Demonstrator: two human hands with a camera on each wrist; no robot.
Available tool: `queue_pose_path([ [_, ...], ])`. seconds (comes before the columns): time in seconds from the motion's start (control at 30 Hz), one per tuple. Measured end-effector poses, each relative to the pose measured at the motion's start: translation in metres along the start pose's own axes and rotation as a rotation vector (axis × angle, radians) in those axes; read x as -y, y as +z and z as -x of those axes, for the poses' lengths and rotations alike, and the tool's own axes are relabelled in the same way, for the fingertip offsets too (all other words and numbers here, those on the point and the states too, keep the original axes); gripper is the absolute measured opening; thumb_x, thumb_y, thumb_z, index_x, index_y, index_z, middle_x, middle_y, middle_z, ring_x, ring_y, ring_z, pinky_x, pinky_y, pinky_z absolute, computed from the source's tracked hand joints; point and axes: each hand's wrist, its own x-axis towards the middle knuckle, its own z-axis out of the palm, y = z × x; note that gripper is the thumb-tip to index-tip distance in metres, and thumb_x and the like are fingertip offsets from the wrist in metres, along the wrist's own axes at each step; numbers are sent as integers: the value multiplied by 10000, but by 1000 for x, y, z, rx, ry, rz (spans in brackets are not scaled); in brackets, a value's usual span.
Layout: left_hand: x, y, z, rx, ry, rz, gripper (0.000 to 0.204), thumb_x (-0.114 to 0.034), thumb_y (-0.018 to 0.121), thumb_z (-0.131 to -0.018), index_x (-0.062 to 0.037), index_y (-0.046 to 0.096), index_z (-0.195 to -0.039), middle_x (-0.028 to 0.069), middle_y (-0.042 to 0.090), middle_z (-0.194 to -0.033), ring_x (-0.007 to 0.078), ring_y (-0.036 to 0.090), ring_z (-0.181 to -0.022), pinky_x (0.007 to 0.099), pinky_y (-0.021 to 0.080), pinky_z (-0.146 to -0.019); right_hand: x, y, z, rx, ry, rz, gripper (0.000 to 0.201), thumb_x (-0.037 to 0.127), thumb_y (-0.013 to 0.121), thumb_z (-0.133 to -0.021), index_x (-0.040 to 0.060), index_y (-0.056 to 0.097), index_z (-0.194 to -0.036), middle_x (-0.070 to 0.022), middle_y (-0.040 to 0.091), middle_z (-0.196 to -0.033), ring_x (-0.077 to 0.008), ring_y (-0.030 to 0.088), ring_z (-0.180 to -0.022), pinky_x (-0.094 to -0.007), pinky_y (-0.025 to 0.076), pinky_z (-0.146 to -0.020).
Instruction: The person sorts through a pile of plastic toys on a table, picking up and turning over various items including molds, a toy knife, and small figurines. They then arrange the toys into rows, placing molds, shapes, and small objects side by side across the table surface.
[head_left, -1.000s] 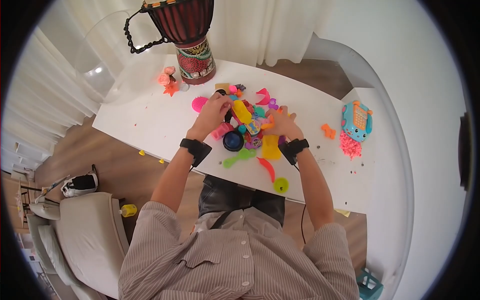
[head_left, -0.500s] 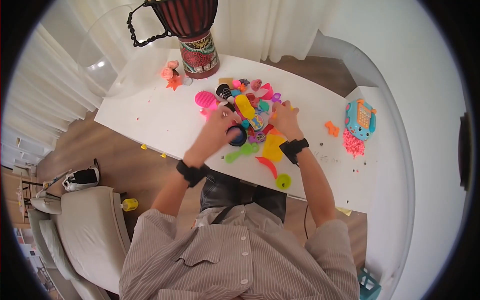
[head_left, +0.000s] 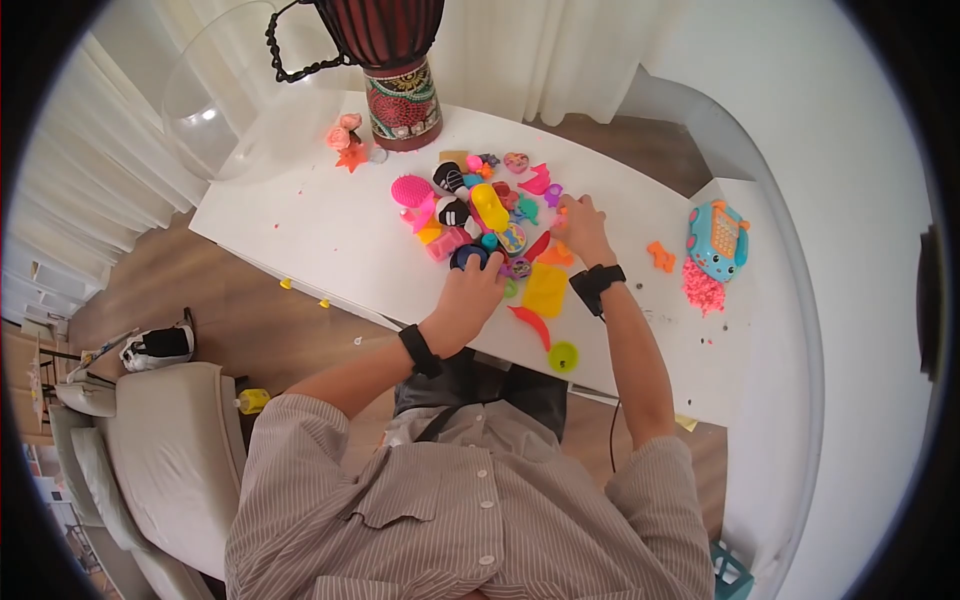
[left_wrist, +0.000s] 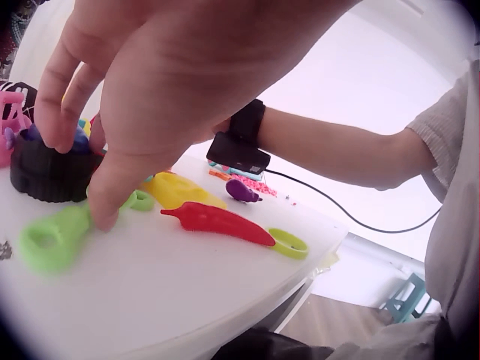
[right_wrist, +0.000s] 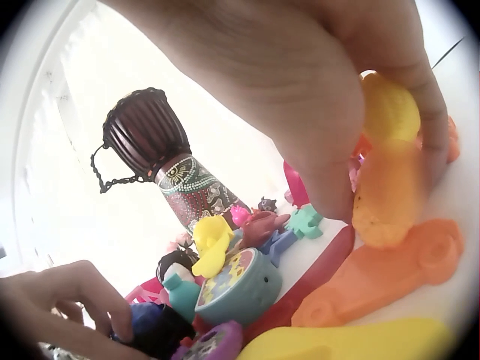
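Note:
At the near side of the toy pile, my left hand (head_left: 468, 305) reaches over a black round holder with a blue ball (left_wrist: 54, 169). Its fingertips are at the ball and rim, and its thumb comes down beside a light green toy (left_wrist: 56, 240), mostly hidden by the hand in the head view. My right hand (head_left: 585, 232), at the right edge of the pile, pinches a yellow-orange toy (right_wrist: 388, 187) between thumb and finger. Just below it lies an orange toy (right_wrist: 379, 274). Close by are a yellow flat piece (head_left: 545, 290) and a red toy chili pepper (head_left: 531, 326).
Behind the pile stands a djembe drum (head_left: 403, 105), with pink flowers (head_left: 345, 135) beside it. A blue toy telephone (head_left: 716, 240) sits at the right above pink granules (head_left: 703, 288). A lime green cup (head_left: 563, 357) lies near the front edge of the white table (head_left: 290, 220).
My left hand has come from the upper left of the pile down to the blue ball and green toy, uncovering black-and-white and pink items. My right hand has shifted slightly up and right.

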Motion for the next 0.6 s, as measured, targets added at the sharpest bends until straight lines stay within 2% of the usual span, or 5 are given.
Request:
queue_pose_path([
  [0.2,4,3,-9,-9,45,-60,317,-64,743,-743,-50,684,-1054,93,536,-1228,270,576,-1070,313,538,-703,-1,-5,4,-93,-8,-85,428,212,836,-741,129,631,-1108,-146,644,-1065,-352,645,-1040,-514,504,-937],
  [0.3,5,3,-15,-22,76,-75,330,-84,738,-756,-48,680,-1079,102,547,-1215,276,579,-1073,344,553,-746,-5,-9,7,-119,6,-160,413,180,827,-739,116,629,-1096,-168,639,-1057,-378,655,-1002,-480,534,-911],
  [0.37,10,15,-22,-100,-21,31,411,-138,734,-779,-31,647,-1167,134,557,-1203,308,608,-1064,405,571,-773,-7,-11,7,-128,18,-197,403,163,821,-739,109,628,-1090,-178,636,-1057,-389,658,-990,-464,548,-897],
  [0.47,41,-14,-35,-221,-158,321,331,-140,731,-795,2,653,-1084,165,586,-1146,336,651,-1013,452,600,-735,-12,-11,8,-169,41,-255,384,140,807,-746,111,627,-1084,-184,638,-1063,-396,656,-1009,-457,558,-883],
  [0.6,111,-26,-63,-144,-369,244,386,-255,761,-841,-35,646,-1136,182,593,-1193,409,659,-1071,500,608,-798,-13,-13,12,-175,53,-343,352,135,797,-750,118,634,-1061,-175,643,-1074,-391,657,-1024,-450,554,-888],
])
